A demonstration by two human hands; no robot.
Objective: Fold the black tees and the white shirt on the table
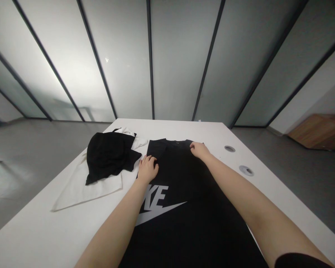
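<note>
A black T-shirt (201, 223) lies spread over the table, its neckline towards the far end. Large grey lettering and a swoosh cross its chest, partly covered by my left forearm. My left hand (147, 169) rests at the shirt's left sleeve edge, fingers bent and thumb close to the index finger with cloth between them. Up by the neckline, on the right shoulder, my right hand (199, 149) has its fingers curled in a pinch on the fabric. The undersides of both hands are hidden.
Left of the shirt, a crumpled black garment (108, 156) lies on white cloth (78, 190). The white table (30, 238) has two round grommets (229, 149) on its right side. Frosted glass panels (181, 56) stand beyond, and a wooden piece of furniture (318, 132) is at the right.
</note>
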